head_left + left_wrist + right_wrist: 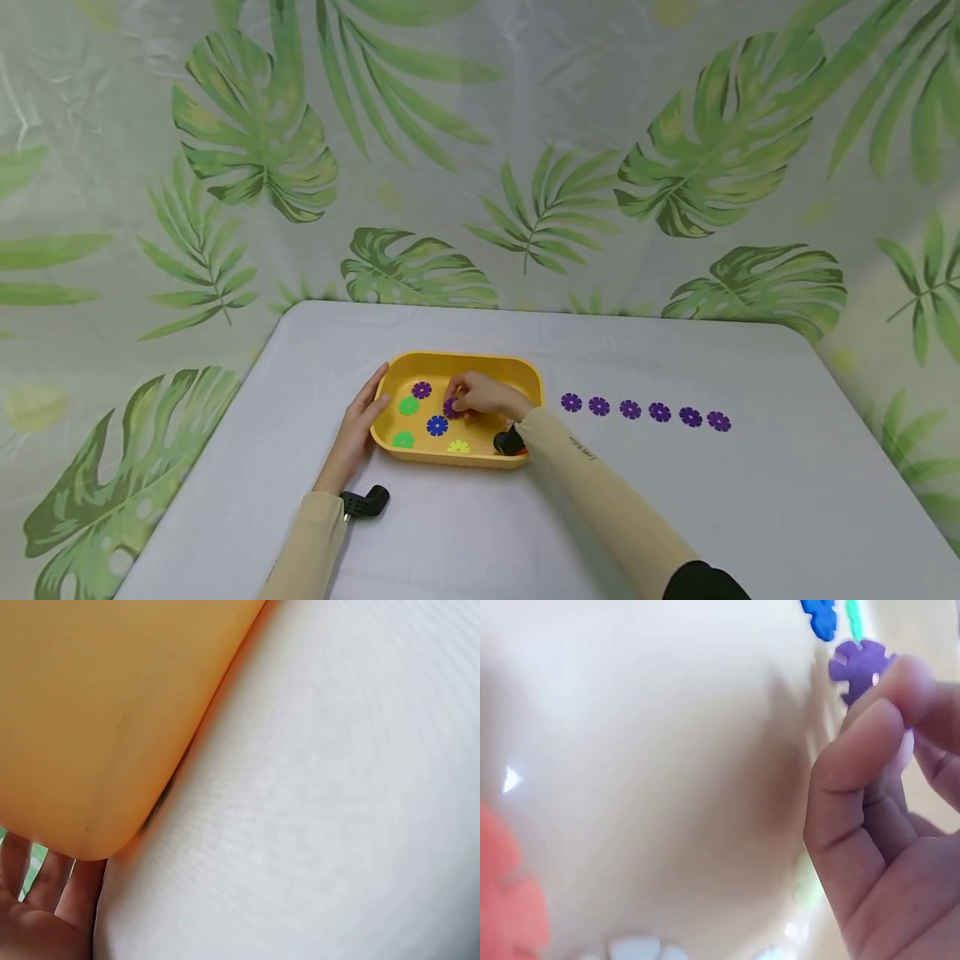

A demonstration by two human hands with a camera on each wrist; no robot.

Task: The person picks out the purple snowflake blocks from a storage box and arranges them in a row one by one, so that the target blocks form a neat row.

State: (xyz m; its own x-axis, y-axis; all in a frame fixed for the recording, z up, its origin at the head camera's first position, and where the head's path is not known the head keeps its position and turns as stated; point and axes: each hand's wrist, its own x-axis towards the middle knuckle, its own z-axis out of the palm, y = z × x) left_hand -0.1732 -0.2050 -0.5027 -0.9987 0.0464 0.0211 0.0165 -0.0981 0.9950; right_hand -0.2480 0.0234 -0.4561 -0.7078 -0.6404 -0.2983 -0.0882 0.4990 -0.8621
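Observation:
A yellow tray (465, 459) stands on the table. Inside it my right hand (480, 396) pinches a purple snowflake-shaped disc (853, 666) between thumb and fingertips. The right wrist view shows that disc's notched edge past the fingers. Around that hand lie another purple disc (422, 390), a blue disc (437, 426), green discs (408, 406) and a yellow disc (458, 447). My left hand (358, 429) rests against the tray's left side, its fingers extended along the outer wall. Only part of these fingers (51, 881) shows in the left wrist view.
Several purple discs (630, 409) lie in a row on the white tablecloth (750, 500), right of the tray. A red disc (510, 889) is in the tray's near right part, mostly hidden in the head view. A leaf-patterned sheet (547, 208) hangs behind the table.

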